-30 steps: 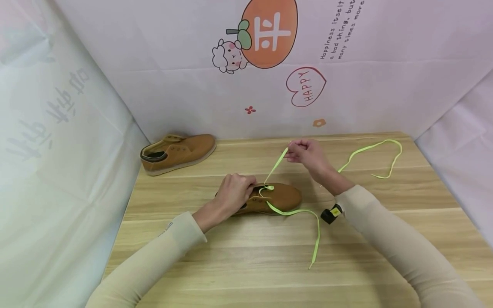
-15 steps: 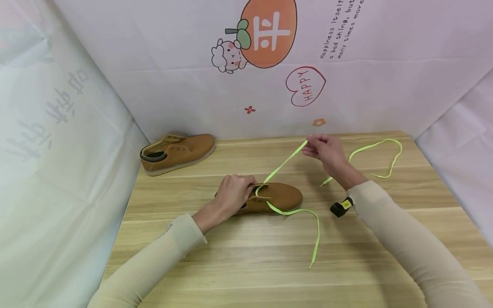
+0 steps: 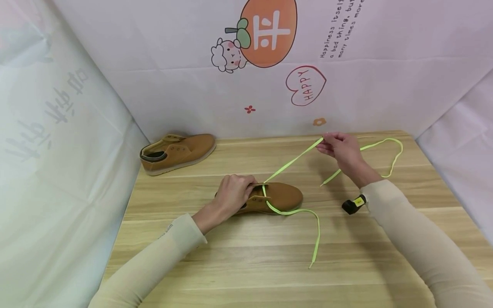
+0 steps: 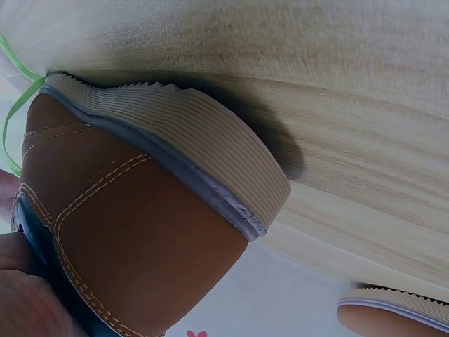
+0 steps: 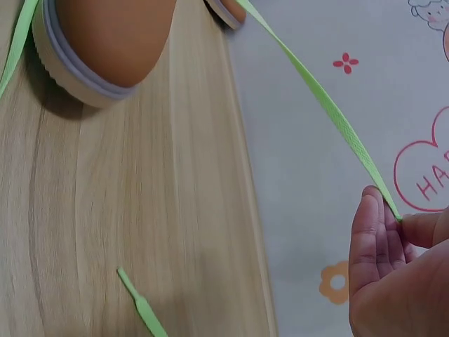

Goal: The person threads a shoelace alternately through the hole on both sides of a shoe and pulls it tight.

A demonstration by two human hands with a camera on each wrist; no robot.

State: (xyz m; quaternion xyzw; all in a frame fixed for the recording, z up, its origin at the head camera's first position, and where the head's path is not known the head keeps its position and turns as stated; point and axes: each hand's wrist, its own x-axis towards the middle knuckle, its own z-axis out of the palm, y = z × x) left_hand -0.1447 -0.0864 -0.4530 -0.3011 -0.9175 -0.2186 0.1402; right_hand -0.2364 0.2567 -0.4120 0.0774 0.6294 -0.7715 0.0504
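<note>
My left hand [image 3: 236, 192] grips the brown shoe [image 3: 283, 196] by its upper edge near the lace holes, toe to the right. In the left wrist view the shoe's heel [image 4: 140, 232] and ribbed sole fill the middle. A yellow-green shoelace [image 3: 292, 160] runs through the front eyelets and crosses the opening. My right hand [image 3: 344, 152] pinches one end of it between thumb and fingers, up and to the right of the shoe. That stretch looks taut in the right wrist view, where the right hand [image 5: 400, 260] shows at lower right. The lace's other end lies curved on the table.
A second brown shoe [image 3: 181, 152], without a lace, stands at the table's back left corner. Another yellow-green shoelace [image 3: 396, 158] lies at the back right, partly behind the right arm. White printed sheets [image 3: 173, 85] wall the wooden table [image 3: 246, 265] at the back and sides.
My right hand has moved right and slightly up, drawing the lace through. The small loop over the shoe's opening has tightened into a straight crossing. The left hand and shoe have hardly moved.
</note>
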